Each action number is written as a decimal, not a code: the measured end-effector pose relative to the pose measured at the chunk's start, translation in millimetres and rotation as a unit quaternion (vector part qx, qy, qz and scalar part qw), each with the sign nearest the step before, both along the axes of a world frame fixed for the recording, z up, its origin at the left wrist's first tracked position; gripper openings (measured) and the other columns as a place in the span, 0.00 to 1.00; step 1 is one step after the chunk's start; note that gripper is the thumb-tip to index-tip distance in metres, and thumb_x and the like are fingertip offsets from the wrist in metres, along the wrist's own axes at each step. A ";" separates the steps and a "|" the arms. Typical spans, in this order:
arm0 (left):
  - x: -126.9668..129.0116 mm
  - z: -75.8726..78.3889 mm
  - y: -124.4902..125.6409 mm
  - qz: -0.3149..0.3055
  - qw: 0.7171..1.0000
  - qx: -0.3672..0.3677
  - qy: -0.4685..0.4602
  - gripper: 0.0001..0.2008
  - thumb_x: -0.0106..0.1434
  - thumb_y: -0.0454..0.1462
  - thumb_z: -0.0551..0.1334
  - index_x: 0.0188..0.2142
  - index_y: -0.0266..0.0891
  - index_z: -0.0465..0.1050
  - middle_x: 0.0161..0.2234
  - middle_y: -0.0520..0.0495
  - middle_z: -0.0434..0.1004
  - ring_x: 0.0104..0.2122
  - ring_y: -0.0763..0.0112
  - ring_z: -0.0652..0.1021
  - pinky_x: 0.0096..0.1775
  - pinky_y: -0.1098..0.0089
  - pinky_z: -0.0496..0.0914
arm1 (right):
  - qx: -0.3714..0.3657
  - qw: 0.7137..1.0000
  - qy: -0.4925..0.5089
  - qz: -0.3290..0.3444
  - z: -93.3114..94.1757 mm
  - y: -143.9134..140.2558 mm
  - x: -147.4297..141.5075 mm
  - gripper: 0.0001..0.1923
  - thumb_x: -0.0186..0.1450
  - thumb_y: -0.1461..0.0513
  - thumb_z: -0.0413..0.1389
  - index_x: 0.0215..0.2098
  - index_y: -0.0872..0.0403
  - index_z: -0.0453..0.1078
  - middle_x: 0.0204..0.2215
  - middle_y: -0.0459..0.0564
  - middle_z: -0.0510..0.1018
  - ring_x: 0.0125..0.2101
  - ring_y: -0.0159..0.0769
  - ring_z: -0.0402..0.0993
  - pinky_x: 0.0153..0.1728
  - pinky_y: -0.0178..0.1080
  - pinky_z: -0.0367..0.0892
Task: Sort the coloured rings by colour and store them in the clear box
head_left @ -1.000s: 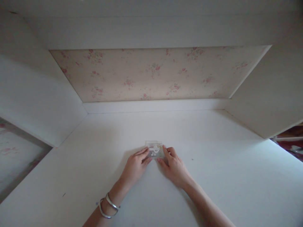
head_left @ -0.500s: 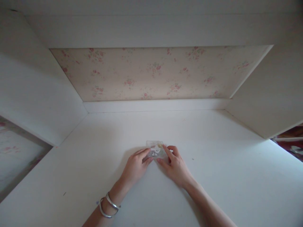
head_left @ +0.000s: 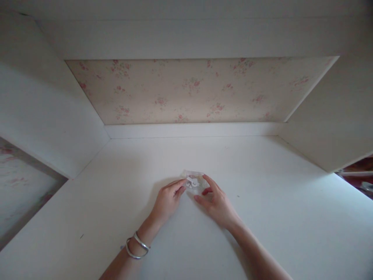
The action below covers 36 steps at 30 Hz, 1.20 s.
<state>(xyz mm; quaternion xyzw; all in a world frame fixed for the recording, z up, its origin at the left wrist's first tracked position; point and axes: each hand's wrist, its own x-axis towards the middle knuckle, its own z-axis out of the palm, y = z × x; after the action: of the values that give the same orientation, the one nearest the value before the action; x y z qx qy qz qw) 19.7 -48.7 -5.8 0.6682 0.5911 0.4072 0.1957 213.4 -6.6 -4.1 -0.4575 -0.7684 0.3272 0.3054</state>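
Observation:
A small clear plastic packet (head_left: 193, 181) with little white and tan parts inside sits on the white desk top (head_left: 262, 217). My left hand (head_left: 167, 200) pinches the packet's left edge with thumb and fingers. My right hand (head_left: 217, 202) grips its right edge, index finger on top and thumb below. The packet looks tilted and slightly crumpled between the two hands. Two silver bangles (head_left: 136, 247) circle my left wrist.
The desk sits in a white alcove with a floral-patterned back panel (head_left: 192, 91) and white side walls. A shelf underside spans the top. A floral surface shows at the far left (head_left: 17, 182), and dark red fabric at the far right edge (head_left: 359, 175).
The packet went from lying flat to being tilted and bent between my fingers. My right index finger shifted onto its top edge. Both hands stayed in about the same place.

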 end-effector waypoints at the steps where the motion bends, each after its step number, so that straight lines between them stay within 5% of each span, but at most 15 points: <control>1: 0.1 -0.4 0.2 0.001 1.000 0.000 -0.003 0.15 0.66 0.38 0.54 0.50 0.45 0.70 0.49 0.52 0.74 0.48 0.70 0.75 0.51 0.68 0.69 | -0.003 1.000 0.001 -0.003 0.1 0.3 -0.4 0.33 0.58 0.52 0.56 0.59 0.51 0.54 0.53 0.57 0.67 0.34 0.33 0.73 0.37 0.39 0.70; 7: 0.5 -1.2 -0.5 0.012 1.000 0.004 0.022 0.17 0.65 0.40 0.54 0.53 0.44 0.66 0.52 0.46 0.71 0.51 0.67 0.72 0.53 0.63 0.67 | -0.001 0.998 0.048 -0.030 1.7 0.3 -1.8 0.29 0.56 0.54 0.57 0.55 0.49 0.60 0.53 0.54 0.65 0.30 0.30 0.73 0.33 0.37 0.71; 12: 1.9 -6.3 -2.7 -0.007 0.994 0.005 0.111 0.32 0.59 0.39 0.61 0.62 0.42 0.52 0.61 0.42 0.57 0.59 0.58 0.60 0.58 0.54 0.59 | -0.008 0.995 0.055 -0.087 1.2 0.5 -1.8 0.30 0.56 0.52 0.57 0.55 0.50 0.61 0.51 0.55 0.66 0.30 0.32 0.73 0.28 0.37 0.72; 16: 4.1 -13.6 -2.1 -0.012 0.991 -0.018 0.135 0.33 0.58 0.32 0.58 0.62 0.41 0.50 0.57 0.41 0.63 0.56 0.60 0.66 0.56 0.54 0.61 | -0.003 0.991 0.068 -0.117 -5.2 1.2 -5.8 0.30 0.56 0.50 0.57 0.55 0.51 0.61 0.51 0.54 0.66 0.38 0.37 0.73 0.36 0.41 0.73; 22: 5.4 -13.2 -2.5 0.001 0.998 -0.002 0.058 0.26 0.60 0.32 0.58 0.58 0.42 0.57 0.49 0.44 0.72 0.49 0.64 0.72 0.53 0.59 0.66 | -0.022 0.986 0.138 -0.093 -9.6 2.8 -6.3 0.28 0.57 0.52 0.57 0.54 0.50 0.60 0.54 0.55 0.63 0.48 0.40 0.69 0.49 0.45 0.68; 29: 3.7 -17.3 2.5 0.015 0.996 0.028 0.086 0.30 0.56 0.36 0.64 0.57 0.44 0.58 0.53 0.43 0.68 0.53 0.60 0.68 0.54 0.56 0.64 | -0.036 0.989 0.141 -0.029 -8.5 3.4 -3.7 0.28 0.58 0.55 0.58 0.54 0.51 0.58 0.53 0.56 0.65 0.49 0.39 0.69 0.51 0.45 0.65; 36: 4.2 -16.8 1.3 0.019 0.998 0.017 0.064 0.27 0.55 0.36 0.65 0.54 0.44 0.61 0.47 0.45 0.71 0.49 0.61 0.71 0.51 0.57 0.67 | -0.046 0.984 0.175 0.006 -6.1 1.0 0.6 0.27 0.60 0.56 0.57 0.55 0.49 0.56 0.55 0.56 0.65 0.52 0.40 0.66 0.52 0.46 0.64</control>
<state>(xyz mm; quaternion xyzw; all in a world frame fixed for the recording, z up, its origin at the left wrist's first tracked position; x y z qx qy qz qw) 23.9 -47.4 -22.6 0.6849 0.6080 0.3772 0.1378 214.1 -5.6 -10.3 -0.4023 -0.6899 0.4390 0.4115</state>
